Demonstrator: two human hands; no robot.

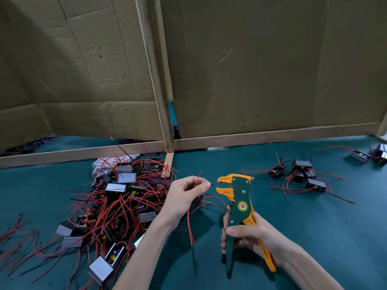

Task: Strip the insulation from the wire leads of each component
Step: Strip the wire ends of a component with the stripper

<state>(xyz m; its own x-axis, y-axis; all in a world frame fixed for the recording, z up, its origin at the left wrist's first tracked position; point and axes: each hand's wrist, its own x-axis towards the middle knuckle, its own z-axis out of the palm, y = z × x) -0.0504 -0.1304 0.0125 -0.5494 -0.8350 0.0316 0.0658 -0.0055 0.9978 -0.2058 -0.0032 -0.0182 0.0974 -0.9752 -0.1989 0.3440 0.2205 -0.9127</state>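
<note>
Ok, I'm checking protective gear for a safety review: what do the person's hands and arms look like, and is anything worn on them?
Both are bare. The left hand and the right hand wear no gloves, and no ring shows on the visible fingers. The left forearm and the right forearm are uncovered down to the frame's edge: no sleeve, watch or wristband shows.

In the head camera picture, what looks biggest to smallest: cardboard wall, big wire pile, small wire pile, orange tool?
Cardboard wall: largest.
Big wire pile: next.
Orange tool and small wire pile: look about alike; the tool is nearer the camera, so I won't rank them.
</note>
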